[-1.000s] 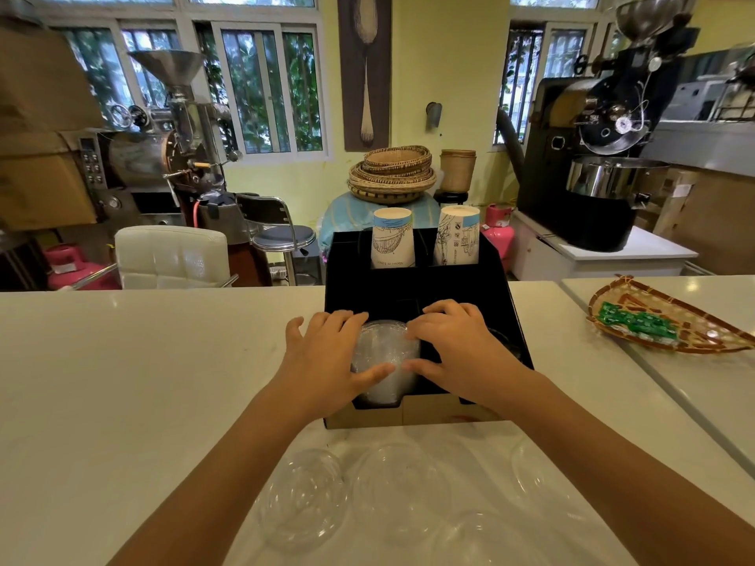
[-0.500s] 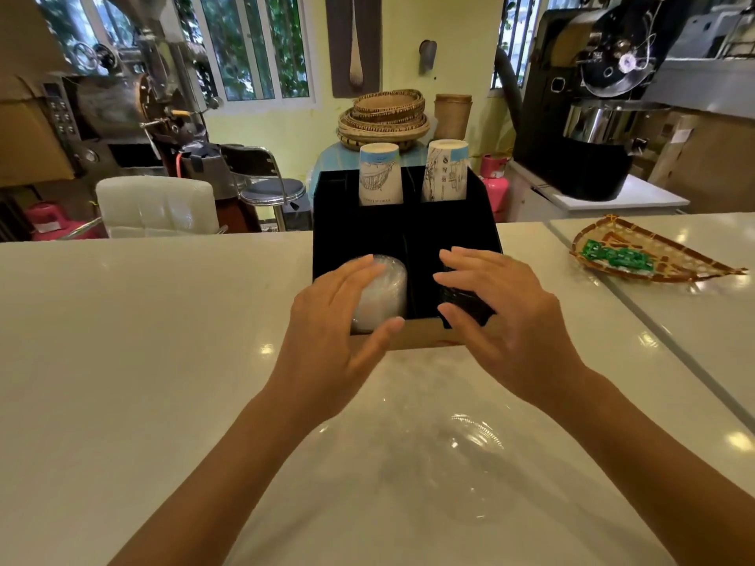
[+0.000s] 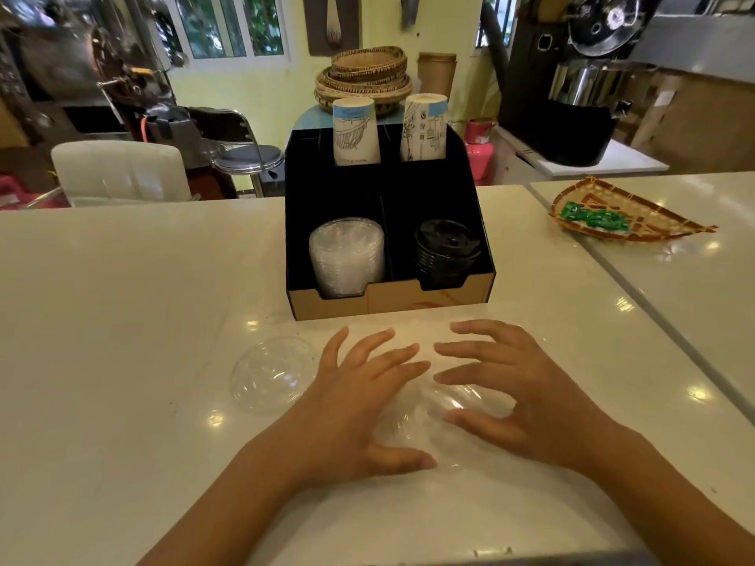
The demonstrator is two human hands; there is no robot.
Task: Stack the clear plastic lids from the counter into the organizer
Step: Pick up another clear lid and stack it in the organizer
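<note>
On the counter (image 3: 122, 361), just in front of the organizer (image 3: 388, 298), both hands are spreading open over a clear lid (image 3: 439, 418), the left hand (image 3: 359, 406) and right hand (image 3: 527, 406) not gripping it yet. Another lid (image 3: 271, 373) is lying beside them. A stack (image 3: 346, 255) is sitting in the front left slot. Squeezing too hard might be bending the thin lid, or it might be slipping away

Bright window daylight, glare spots on the counter (image 3: 122, 320), blurred, warped edges.
</note>
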